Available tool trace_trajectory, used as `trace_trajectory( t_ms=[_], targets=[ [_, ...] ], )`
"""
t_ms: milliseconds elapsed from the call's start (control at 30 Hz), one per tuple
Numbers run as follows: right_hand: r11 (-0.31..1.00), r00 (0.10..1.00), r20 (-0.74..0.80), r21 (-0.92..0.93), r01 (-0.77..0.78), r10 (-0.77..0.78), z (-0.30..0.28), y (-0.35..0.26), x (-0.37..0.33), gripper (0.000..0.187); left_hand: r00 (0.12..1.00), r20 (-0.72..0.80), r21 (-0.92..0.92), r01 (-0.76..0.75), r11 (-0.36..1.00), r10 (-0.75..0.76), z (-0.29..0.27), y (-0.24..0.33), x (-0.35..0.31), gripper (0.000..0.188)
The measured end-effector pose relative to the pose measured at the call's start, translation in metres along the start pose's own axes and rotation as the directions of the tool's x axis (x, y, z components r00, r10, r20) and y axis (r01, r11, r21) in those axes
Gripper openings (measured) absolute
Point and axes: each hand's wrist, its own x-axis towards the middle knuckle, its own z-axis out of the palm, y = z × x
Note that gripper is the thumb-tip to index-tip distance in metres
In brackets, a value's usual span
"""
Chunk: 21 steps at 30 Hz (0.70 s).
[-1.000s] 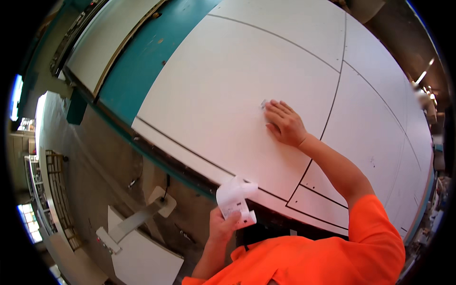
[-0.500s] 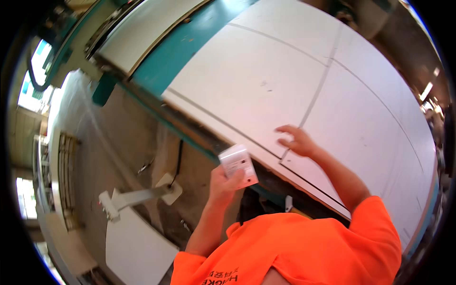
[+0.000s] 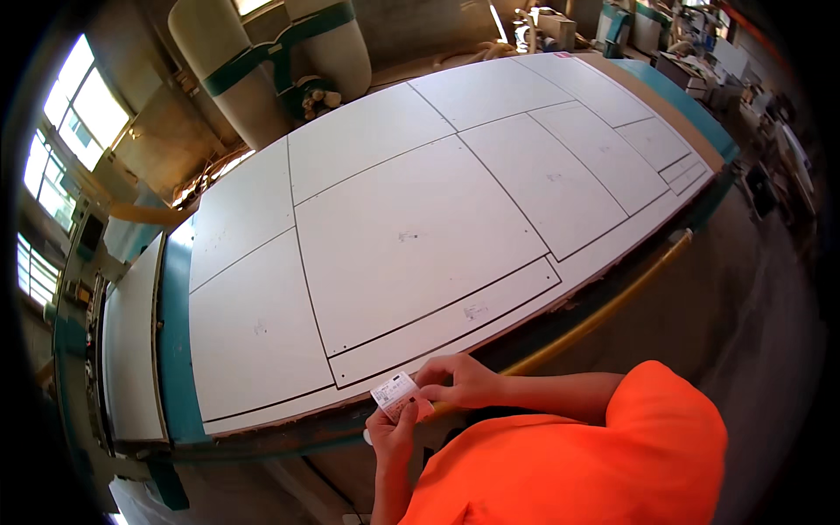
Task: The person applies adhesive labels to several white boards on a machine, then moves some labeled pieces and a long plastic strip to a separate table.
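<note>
A strip of white printed labels (image 3: 395, 393) is at the near edge of the work area, in front of the person's body. The left hand (image 3: 392, 435) holds it from below, thumb laid over its face. The right hand (image 3: 464, 382) meets its right end with thumb and index finger brought close together; whether they pinch the paper or only touch it, I cannot tell.

Just beyond lies a large white board (image 3: 385, 297), divided by dark cut lines into rectangular pieces. A small label (image 3: 475, 311) lies on the narrow near piece, and similar marks show near the middle of several other pieces.

The step in hand looks like separating one label from the strip. The next move seems to call for a steady left hold and a fine right fingertip grip at the label's edge.

Farther out, a green table bed (image 3: 179, 337) shows at the board's left, a yellow pipe (image 3: 604, 304) runs along the near right side, and white cylinders with green bands (image 3: 206, 35) stand far left.
</note>
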Motion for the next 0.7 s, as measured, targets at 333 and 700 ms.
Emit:
trace_trajectory(
  t_ms=[333,700],
  targets=[
    [0.845,0.931,-0.08,-0.454,0.283,-0.355,-0.106,-0.017,-0.115,0.033,0.856,0.508,-0.119,0.178,0.977,-0.094,0.122,-0.014,-0.013,0.02],
    [0.884,0.867,-0.305,-0.383,0.268,-0.395,-0.29,-0.001,-0.203,0.011,0.827,0.549,0.083,0.094,0.992,-0.124,0.34,-0.032,0.002,0.014]
  ],
)
